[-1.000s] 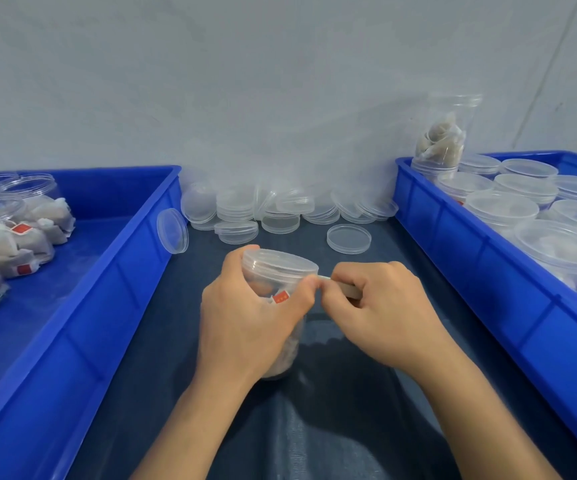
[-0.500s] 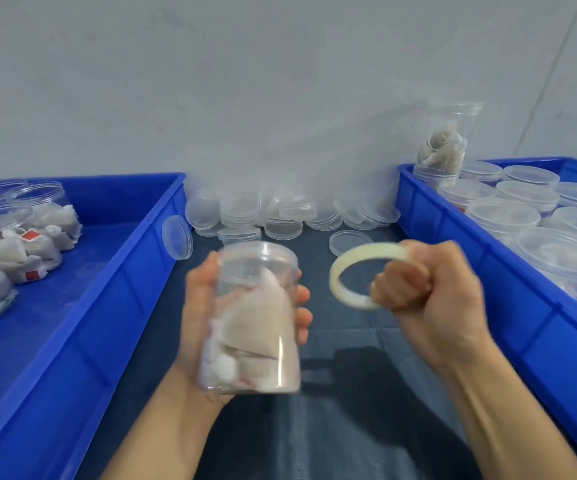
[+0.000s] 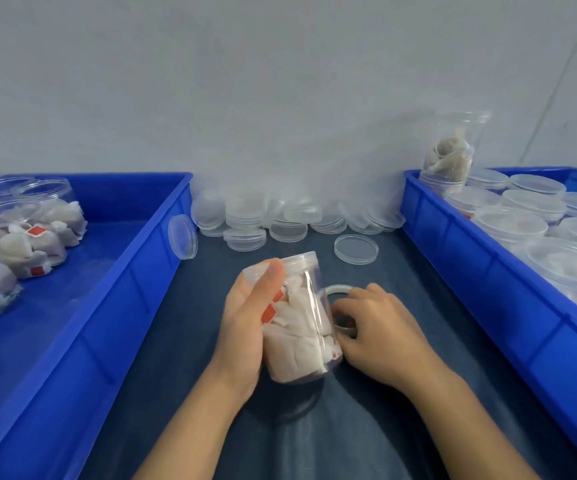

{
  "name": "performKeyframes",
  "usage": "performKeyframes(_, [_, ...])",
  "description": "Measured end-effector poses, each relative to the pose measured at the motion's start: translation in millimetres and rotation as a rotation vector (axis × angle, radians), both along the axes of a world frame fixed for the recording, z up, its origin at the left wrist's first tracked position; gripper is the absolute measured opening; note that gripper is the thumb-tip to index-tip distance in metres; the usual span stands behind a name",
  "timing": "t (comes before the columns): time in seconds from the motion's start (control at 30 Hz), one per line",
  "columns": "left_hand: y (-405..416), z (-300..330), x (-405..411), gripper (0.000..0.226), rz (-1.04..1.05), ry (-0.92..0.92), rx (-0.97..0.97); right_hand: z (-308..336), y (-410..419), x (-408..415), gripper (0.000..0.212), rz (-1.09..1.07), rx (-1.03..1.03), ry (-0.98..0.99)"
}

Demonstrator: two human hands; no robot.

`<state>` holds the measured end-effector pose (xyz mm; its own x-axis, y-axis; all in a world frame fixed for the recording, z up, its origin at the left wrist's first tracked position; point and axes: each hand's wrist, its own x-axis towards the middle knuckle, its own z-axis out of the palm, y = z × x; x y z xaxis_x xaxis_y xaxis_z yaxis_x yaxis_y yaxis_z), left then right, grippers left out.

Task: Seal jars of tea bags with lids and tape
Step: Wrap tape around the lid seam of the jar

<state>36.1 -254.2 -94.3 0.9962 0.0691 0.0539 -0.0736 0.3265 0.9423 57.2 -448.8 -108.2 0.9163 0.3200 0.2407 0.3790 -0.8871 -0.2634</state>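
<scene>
Between blue bins (image 3: 134, 285), left hand (image 3: 249, 327) gripping jar (image 3: 300, 327) — right hand (image 3: 377, 327) on tape roll (image 3: 337, 289)

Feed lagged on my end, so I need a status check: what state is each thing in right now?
Jar: lidded, full of tea bags, tilted in left hand.
Tape roll: under right hand, beside jar.
Loose lids: piled by wall.
Single lid: flat on table.
Left bin: jars lying sideways.
Right bin: lidded jars standing.

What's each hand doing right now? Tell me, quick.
Left hand: closed around the lidded jar of tea bags, holding it tilted.
Right hand: closed on the tape roll, beside the jar.
</scene>
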Motion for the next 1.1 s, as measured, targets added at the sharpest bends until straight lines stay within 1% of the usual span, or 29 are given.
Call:
performKeyframes(0.07, [-0.7,-2.9,1.7,0.079,0.029,-0.014,0.035,5.3,-0.2,-1.7,0.014,-0.014,0.048,0.019])
performKeyframes(0.1, [-0.8,-5.3,2.9,0.075,0.045,-0.028,0.049,7.8,-0.6,-2.4,0.007,-0.030,0.091,-0.004])
performKeyframes(0.13, [-1.8,-6.9,3.3,0.074,0.064,-0.047,0.065,10.9,-0.5,-3.8,0.011,-0.056,0.168,-0.049])
performKeyframes(0.2, [-4.7,-8.3,3.0,0.078,0.093,-0.087,0.112,19.1,1.8,-7.2,0.011,-0.093,0.456,-0.168])
performKeyframes(0.27, [-8.6,-10.0,2.9,0.082,0.109,-0.101,0.164,27.0,8.9,-13.6,0.012,-0.070,0.795,-0.213])
performKeyframes(0.3, [-10.7,-9.9,2.2,0.083,0.119,-0.107,0.179,29.8,14.1,-17.2,0.015,-0.037,0.908,-0.203])
performKeyframes(0.33, [-12.4,-9.4,1.3,0.084,0.127,-0.112,0.183,31.1,19.6,-20.4,0.017,0.002,0.967,-0.189])
performKeyframes(0.4, [-14.3,-10.0,0.7,0.085,0.144,-0.121,0.171,30.3,30.3,-24.7,0.021,0.049,0.993,-0.179])
performKeyframes(0.47, [-14.9,-9.5,0.4,0.084,0.169,-0.128,0.161,28.0,36.2,-26.0,0.024,0.046,0.986,-0.199])
performKeyframes(0.6, [-15.4,-7.7,0.6,0.083,0.197,-0.125,0.168,28.3,35.4,-27.4,0.017,0.046,0.992,-0.239])
performKeyframes(0.73, [-15.0,-7.6,0.8,0.085,0.200,-0.128,0.203,31.7,33.3,-27.8,0.015,0.052,1.018,-0.186])
performKeyframes(0.87, [-13.6,-6.9,-0.4,0.086,0.161,-0.130,0.215,35.1,28.6,-26.1,0.015,0.085,1.038,-0.140])
performKeyframes(1.0, [-11.4,-5.6,-1.2,0.080,0.142,-0.128,0.236,37.3,23.1,-25.8,0.016,0.121,1.008,-0.120])
performKeyframes(1.1, [-10.8,-4.5,-1.4,0.082,0.131,-0.125,0.255,37.8,19.0,-24.9,0.016,0.146,0.980,-0.082])
